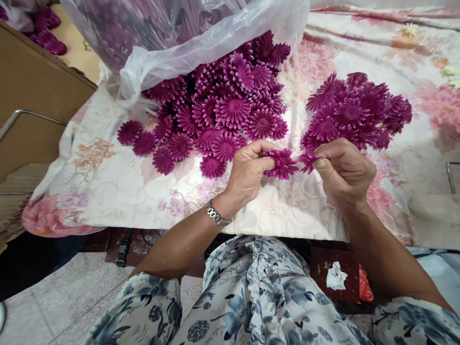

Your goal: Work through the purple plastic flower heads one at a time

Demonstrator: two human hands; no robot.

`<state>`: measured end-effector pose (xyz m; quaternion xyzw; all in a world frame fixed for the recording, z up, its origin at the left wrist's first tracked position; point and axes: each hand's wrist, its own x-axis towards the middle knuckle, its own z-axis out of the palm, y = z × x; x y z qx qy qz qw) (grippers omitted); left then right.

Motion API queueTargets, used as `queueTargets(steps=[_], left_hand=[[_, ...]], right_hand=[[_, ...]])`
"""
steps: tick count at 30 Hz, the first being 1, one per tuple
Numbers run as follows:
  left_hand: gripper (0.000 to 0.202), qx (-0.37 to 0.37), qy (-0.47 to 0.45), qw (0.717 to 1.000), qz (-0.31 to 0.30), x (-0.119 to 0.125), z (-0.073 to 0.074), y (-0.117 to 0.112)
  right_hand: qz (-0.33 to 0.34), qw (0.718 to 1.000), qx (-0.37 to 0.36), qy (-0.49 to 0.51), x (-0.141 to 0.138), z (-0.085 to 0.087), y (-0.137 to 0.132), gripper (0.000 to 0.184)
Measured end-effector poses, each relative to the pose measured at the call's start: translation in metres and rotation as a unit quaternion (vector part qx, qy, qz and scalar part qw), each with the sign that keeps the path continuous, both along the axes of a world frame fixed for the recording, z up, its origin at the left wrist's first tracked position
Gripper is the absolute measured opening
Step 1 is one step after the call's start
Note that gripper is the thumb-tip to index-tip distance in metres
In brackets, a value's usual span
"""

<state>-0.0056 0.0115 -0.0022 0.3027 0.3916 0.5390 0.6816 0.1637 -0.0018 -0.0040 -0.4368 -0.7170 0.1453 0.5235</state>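
My left hand (247, 170) pinches a purple fabric flower (282, 163) above the table's front edge. My right hand (343, 170) is closed on a smaller purple flower piece (307, 160) right beside it, the two pieces almost touching. A large heap of purple flowers (223, 110) spills from a clear plastic bag (179, 33) at the back left. A second, smaller pile of purple flowers (355, 112) lies just behind my right hand. A metal watch (216, 214) is on my left wrist.
A floral cloth (108, 187) covers the table. A brown wooden cabinet (32, 96) with a metal handle stands at the left. Under the table lie a white crumpled paper (336, 276) and a red item (364, 285). My lap in floral fabric fills the bottom.
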Motion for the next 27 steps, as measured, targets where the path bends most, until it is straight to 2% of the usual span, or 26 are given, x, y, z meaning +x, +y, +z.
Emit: queueTargets(steps=[3,11,13,15,17,19,21,22,24,25,27], left_hand=[[0.025,-0.007,-0.002,1.000,0.006,-0.001,0.000,0.002],[0.024,-0.041,-0.021,0.998,-0.038,-0.003,0.002,0.001],[0.024,-0.050,-0.031,0.996,-0.062,-0.004,0.003,0.001],[0.023,-0.052,-0.041,0.994,-0.081,-0.005,0.004,0.000],[0.023,-0.049,-0.051,0.993,-0.092,-0.006,0.003,0.000],[0.023,-0.044,-0.058,0.992,-0.099,-0.005,0.002,0.000],[0.024,-0.045,-0.057,0.992,-0.098,-0.005,0.002,-0.001],[0.024,-0.046,-0.054,0.993,-0.098,-0.005,0.003,-0.001],[0.023,-0.049,-0.043,0.993,-0.094,-0.003,0.004,-0.002],[0.022,-0.048,-0.039,0.994,-0.092,-0.002,0.005,-0.003],[0.019,-0.039,-0.031,0.995,-0.091,0.000,0.005,-0.004]], right_hand=[[-0.006,1.000,-0.014,0.014,0.009,0.000,0.002,0.004],[0.009,0.995,-0.066,0.069,0.016,-0.002,0.005,0.001],[-0.031,0.998,-0.035,0.041,0.022,0.003,0.004,0.002],[-0.097,0.994,0.035,-0.032,0.034,0.010,0.005,0.005],[-0.168,0.968,0.113,-0.148,0.050,0.016,0.006,0.010],[-0.229,0.925,0.163,-0.257,0.065,0.021,0.007,0.016],[-0.277,0.892,0.199,-0.296,0.070,0.022,0.007,0.027],[-0.290,0.887,0.217,-0.288,0.067,0.022,0.007,0.031],[-0.270,0.900,0.242,-0.242,0.053,0.020,0.004,0.032],[-0.231,0.915,0.241,-0.227,0.042,0.019,0.003,0.029],[-0.096,0.946,0.193,-0.244,0.021,0.015,0.001,0.017]])
